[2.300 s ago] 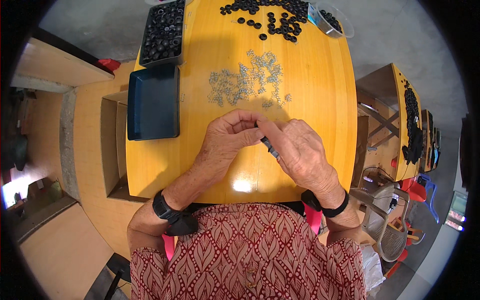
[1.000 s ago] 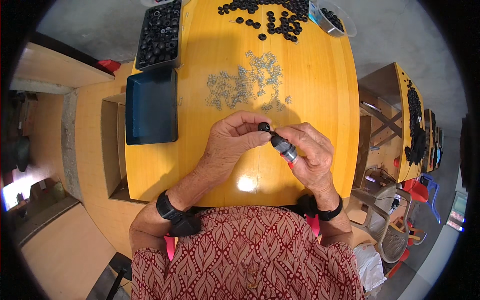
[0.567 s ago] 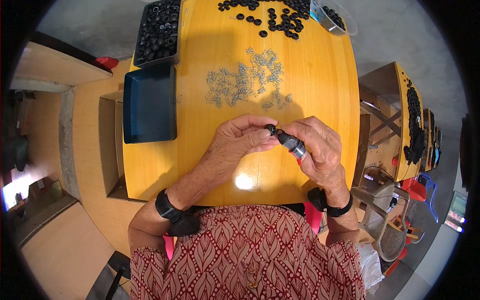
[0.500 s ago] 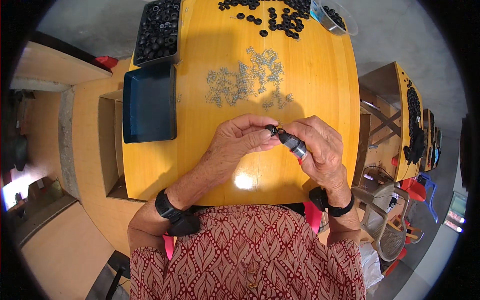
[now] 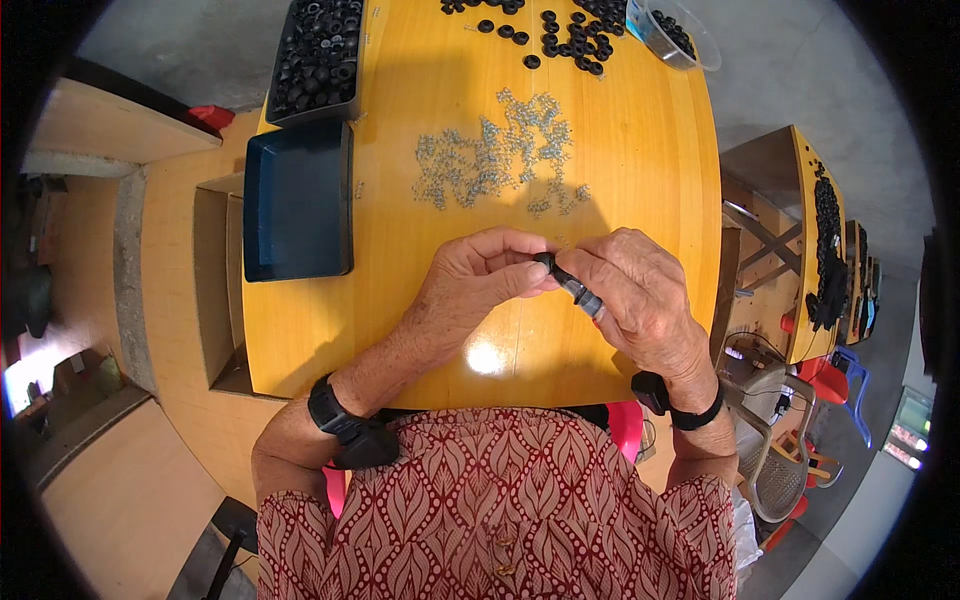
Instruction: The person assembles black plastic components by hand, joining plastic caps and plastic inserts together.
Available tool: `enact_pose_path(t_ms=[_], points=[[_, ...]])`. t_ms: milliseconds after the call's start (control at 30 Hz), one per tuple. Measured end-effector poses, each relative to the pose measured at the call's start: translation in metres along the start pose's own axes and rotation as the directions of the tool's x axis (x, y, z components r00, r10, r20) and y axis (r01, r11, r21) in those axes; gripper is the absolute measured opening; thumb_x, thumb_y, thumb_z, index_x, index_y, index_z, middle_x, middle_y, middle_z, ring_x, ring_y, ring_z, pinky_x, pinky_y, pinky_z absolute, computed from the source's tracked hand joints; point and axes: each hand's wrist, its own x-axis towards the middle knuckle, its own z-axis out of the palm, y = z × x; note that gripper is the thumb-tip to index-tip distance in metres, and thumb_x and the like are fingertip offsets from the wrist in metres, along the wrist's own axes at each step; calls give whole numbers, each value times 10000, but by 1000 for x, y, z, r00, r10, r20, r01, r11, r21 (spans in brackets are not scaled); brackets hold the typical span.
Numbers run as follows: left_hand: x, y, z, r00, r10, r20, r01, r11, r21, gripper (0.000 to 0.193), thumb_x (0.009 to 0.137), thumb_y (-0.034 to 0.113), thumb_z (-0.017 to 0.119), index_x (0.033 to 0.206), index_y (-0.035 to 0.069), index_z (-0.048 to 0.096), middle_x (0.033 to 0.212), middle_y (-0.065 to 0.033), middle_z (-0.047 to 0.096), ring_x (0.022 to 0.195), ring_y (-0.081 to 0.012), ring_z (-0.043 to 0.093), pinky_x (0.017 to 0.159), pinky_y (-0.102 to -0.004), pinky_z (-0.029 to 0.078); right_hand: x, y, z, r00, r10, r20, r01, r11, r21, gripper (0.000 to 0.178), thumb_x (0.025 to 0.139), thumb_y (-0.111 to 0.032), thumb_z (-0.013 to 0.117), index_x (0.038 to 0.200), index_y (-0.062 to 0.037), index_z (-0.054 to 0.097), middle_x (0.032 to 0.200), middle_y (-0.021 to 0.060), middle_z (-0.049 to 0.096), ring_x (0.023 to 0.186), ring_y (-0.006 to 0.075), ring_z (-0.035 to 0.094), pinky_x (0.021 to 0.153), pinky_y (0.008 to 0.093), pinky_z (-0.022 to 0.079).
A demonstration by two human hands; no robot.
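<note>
Between the fingertips of my left hand [image 5: 478, 275] is a small round black part [image 5: 544, 259], pinched above the near half of the table. My right hand [image 5: 640, 295] is wrapped round a slim hand tool [image 5: 580, 292] with a tapered black front and a silvery-grey body. The tool slants up to the left, and its front end meets the black part. Fingers partly cover the contact, so I cannot tell how deep it sits. Beyond both hands, many tiny silvery metal pieces [image 5: 490, 165] lie scattered on the yellow wooden table [image 5: 640, 150].
At the far left stands a dark bin [image 5: 312, 116] full of round black parts, with a dark blue tray [image 5: 300, 210] nearer me. Loose black rings [image 5: 560, 45] and a clear tub [image 5: 708, 52] sit at the far edge. A chair [image 5: 778, 480] stands to the right.
The tool's front end has come up against the black part, closing the small gap seen before. My right hand has shifted slightly, and the left keeps its pinch.
</note>
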Motion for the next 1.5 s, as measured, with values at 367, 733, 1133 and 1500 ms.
enact_pose_path(t_ms=[367,733,1133,1500], points=[[0,4,-3,998,35,47,-38,997,65,187,893,19,652,1077,0,626,1001,-43,658,961,-106,614,885,-248,500,-1,0,8,957,289,17,-265,853,449,262,746,-9,730,999,-13,661,820,100,633,738,244,641,646,312,521],[3,-1,-1,998,44,46,-46,998,38,239,906,45,637,1139,4,597,1042,-73,661,980,-140,639,898,-274,521,-13,6,10,941,330,-75,-261,848,461,231,733,27,731,954,-21,685,842,94,679,758,228,665,673,295,529],[2,-4,-4,997,59,52,-62,996,59,223,912,60,639,1124,-2,606,1042,-70,663,967,-134,633,898,-270,512,-8,5,9,964,261,-49,-227,904,361,231,729,4,734,952,-25,686,825,100,671,730,246,662,643,313,529],[2,-6,-7,999,38,18,-40,994,102,226,920,47,627,1129,-27,585,1037,-35,641,993,-95,603,880,-236,502,-4,6,17,990,138,-28,-128,967,222,261,725,-3,722,981,11,678,822,117,646,711,274,634,627,337,523]])
